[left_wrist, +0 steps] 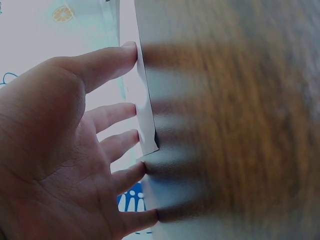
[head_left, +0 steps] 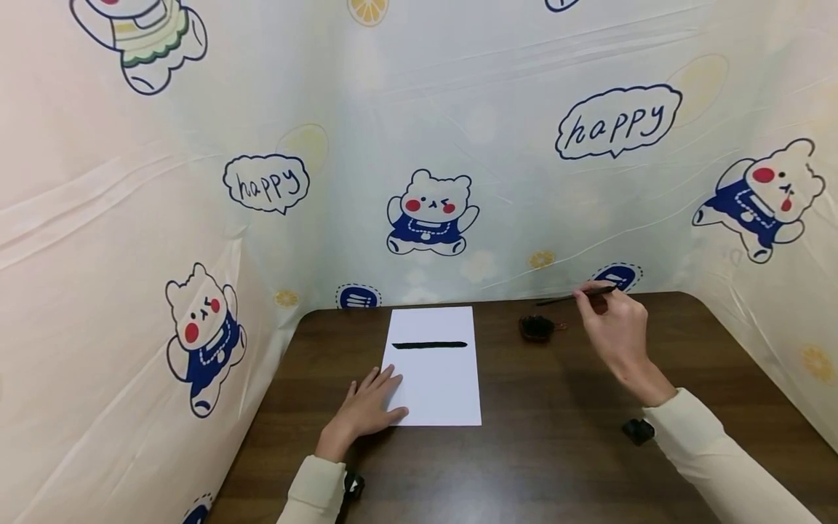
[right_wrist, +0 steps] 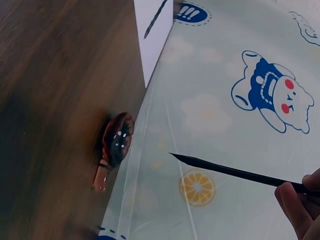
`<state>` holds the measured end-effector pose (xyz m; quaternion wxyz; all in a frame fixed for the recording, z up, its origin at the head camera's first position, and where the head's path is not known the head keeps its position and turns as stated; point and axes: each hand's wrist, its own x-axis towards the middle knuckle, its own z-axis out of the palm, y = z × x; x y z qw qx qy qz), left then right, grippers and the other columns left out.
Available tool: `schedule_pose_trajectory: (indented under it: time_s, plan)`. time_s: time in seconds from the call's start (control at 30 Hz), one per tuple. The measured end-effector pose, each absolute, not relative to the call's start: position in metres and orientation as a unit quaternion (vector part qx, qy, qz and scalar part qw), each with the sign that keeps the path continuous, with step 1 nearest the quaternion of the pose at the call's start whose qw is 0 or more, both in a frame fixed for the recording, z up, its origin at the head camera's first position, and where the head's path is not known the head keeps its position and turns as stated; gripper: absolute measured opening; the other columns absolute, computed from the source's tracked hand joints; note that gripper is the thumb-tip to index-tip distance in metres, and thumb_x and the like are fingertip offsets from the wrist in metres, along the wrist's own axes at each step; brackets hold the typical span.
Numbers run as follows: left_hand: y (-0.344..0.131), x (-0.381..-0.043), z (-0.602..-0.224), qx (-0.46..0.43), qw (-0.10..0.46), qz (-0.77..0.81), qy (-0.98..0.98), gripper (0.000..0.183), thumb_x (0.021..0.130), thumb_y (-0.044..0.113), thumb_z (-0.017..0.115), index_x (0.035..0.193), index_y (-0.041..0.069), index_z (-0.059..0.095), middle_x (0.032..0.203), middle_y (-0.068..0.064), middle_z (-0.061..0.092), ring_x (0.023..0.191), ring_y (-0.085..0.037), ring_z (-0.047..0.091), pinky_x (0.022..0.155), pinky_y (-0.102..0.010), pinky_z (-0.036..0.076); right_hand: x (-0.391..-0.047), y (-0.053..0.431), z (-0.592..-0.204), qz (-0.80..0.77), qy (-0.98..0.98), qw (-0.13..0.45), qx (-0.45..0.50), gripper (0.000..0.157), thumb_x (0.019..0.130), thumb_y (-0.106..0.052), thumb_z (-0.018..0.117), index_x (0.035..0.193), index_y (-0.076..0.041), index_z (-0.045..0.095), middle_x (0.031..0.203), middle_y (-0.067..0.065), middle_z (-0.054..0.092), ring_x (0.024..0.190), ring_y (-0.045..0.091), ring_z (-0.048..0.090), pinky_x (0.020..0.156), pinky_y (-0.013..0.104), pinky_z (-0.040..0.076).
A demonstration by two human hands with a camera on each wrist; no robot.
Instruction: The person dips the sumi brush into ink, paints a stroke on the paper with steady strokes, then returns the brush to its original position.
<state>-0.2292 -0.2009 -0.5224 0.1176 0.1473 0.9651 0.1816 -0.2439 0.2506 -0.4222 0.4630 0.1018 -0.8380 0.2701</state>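
Note:
A white sheet of paper [head_left: 435, 389] lies on the table with one thick black horizontal stroke [head_left: 429, 345] across its upper part. My left hand [head_left: 369, 406] rests at the paper's left edge, fingers spread and fingertips touching down. In the right hand [head_left: 618, 327] I grip a slim black writing brush [right_wrist: 225, 170], held clear above the table with its pointed dark tip to the left. Below that tip sits a small reddish-brown ink dish [right_wrist: 118, 139] with a short handle, its inside dark and glossy.
The dark wooden table [head_left: 537, 466] meets a pale printed curtain [head_left: 511, 218] at the back and sides. Both wrists carry small black devices, and light sleeves reach in from the front.

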Motion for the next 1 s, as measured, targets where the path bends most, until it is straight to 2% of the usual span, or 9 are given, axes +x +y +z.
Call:
schedule_pose_trajectory:
  time_s: [0.1,0.23,0.47,0.6,0.7,0.87,0.97,1.0]
  plan:
    - [-0.201,-0.229,-0.522,0.145,0.119,0.181,0.965,0.076,0.099,0.048,0.072,0.163,0.015,0.046,0.177,-0.009,0.028,0.165,-0.041,0.019,0.125,-0.079,0.012,-0.244,0.254,-0.424,0.264,-0.84,0.462,0.103,0.01,0.094,-0.006,0.08,0.098,0.002,0.076,0.086,0.018,0.078,0.068,0.028,0.073,0.065,0.02,0.047]
    - [-0.201,-0.23,-0.524,0.143,0.12,0.177,0.966,0.076,0.099,0.049,0.071,0.163,0.017,0.045,0.178,-0.008,0.027,0.165,-0.041,0.019,0.125,-0.079,0.012,-0.244,0.258,-0.426,0.258,-0.841,0.463,0.109,0.009,0.094,-0.004,0.08,0.098,0.001,0.076,0.085,0.017,0.078,0.066,0.027,0.071,0.062,0.027,0.048]
    - [-0.202,-0.231,-0.526,0.146,0.117,0.174,0.967,0.075,0.1,0.048,0.07,0.164,0.018,0.045,0.178,-0.007,0.027,0.165,-0.04,0.019,0.125,-0.079,0.012,-0.241,0.265,-0.431,0.245,-0.843,0.464,0.119,0.011,0.092,-0.003,0.082,0.101,0.001,0.077,0.089,0.016,0.079,0.062,0.024,0.069,0.059,0.025,0.047]
    - [-0.202,-0.231,-0.527,0.146,0.117,0.17,0.967,0.075,0.1,0.049,0.07,0.164,0.018,0.045,0.178,-0.006,0.027,0.165,-0.04,0.019,0.125,-0.079,0.012,-0.239,0.268,-0.434,0.238,-0.84,0.469,0.131,0.014,0.089,0.001,0.083,0.103,0.002,0.078,0.093,0.016,0.08,0.066,0.024,0.071,0.062,0.024,0.049]
    - [-0.201,-0.231,-0.527,0.146,0.116,0.172,0.967,0.075,0.1,0.049,0.07,0.163,0.018,0.045,0.178,-0.007,0.027,0.165,-0.041,0.019,0.125,-0.079,0.012,-0.238,0.271,-0.438,0.225,-0.835,0.48,0.148,0.019,0.086,0.004,0.085,0.104,0.003,0.078,0.095,0.017,0.08,0.071,0.025,0.075,0.062,0.031,0.054]
    - [-0.2,-0.231,-0.525,0.147,0.114,0.174,0.967,0.075,0.099,0.048,0.071,0.163,0.017,0.046,0.178,-0.008,0.027,0.165,-0.042,0.019,0.124,-0.08,0.012,-0.237,0.275,-0.444,0.218,-0.832,0.482,0.169,0.024,0.083,0.007,0.085,0.106,0.005,0.078,0.097,0.018,0.08,0.076,0.029,0.076,0.064,0.043,0.056]
    - [-0.2,-0.231,-0.524,0.146,0.116,0.177,0.966,0.075,0.099,0.048,0.07,0.163,0.017,0.045,0.178,-0.008,0.027,0.165,-0.042,0.019,0.125,-0.08,0.011,-0.236,0.278,-0.447,0.211,-0.836,0.474,0.177,0.022,0.086,0.004,0.083,0.107,0.005,0.077,0.099,0.019,0.08,0.081,0.031,0.077,0.067,0.046,0.058]
    - [-0.2,-0.231,-0.524,0.147,0.115,0.179,0.966,0.075,0.099,0.048,0.071,0.163,0.017,0.046,0.177,-0.009,0.028,0.165,-0.043,0.019,0.124,-0.08,0.011,-0.235,0.279,-0.449,0.205,-0.838,0.471,0.182,0.018,0.091,0.0,0.081,0.107,0.005,0.076,0.1,0.02,0.079,0.083,0.032,0.078,0.069,0.047,0.059]
